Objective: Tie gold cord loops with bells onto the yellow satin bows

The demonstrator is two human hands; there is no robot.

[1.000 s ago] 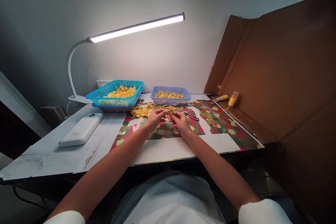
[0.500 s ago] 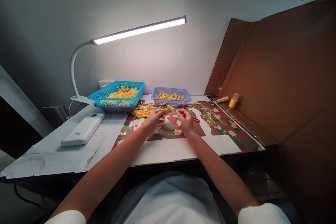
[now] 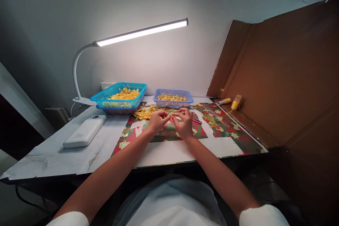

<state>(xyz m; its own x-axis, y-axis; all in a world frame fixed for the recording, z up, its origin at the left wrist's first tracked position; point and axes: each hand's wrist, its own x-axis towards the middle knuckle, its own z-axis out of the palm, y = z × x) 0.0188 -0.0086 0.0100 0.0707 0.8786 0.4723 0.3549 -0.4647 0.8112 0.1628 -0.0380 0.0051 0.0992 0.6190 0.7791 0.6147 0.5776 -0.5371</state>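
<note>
My left hand (image 3: 158,122) and my right hand (image 3: 184,123) meet above the patterned sheet, fingertips almost touching. Both are closed in a pinch, thumb against finger. Between them shows a sliver of a small yellow petal-like piece (image 3: 171,114), mostly hidden by the fingers. Just behind my left hand lies a loose pile of yellow petal-like pieces (image 3: 143,113) with thin gold stems. Close to the right hand's outer side, a red-handled tool (image 3: 196,121) rests on the sheet, partly covered.
At the back left stands a turquoise basket (image 3: 99,98) of yellow pieces, stacked on a blue one. A periwinkle basket (image 3: 173,104) holds gold pieces. A lamp (image 3: 143,32) arches overhead. A white power bank (image 3: 84,132) lies left; gold strands (image 3: 212,122) and a cardboard wall (image 3: 286,74) are right.
My hands have come together, the right moving left towards the left hand. The yellow piece, plainly visible before at the left fingertips, is now largely covered by fingers.
</note>
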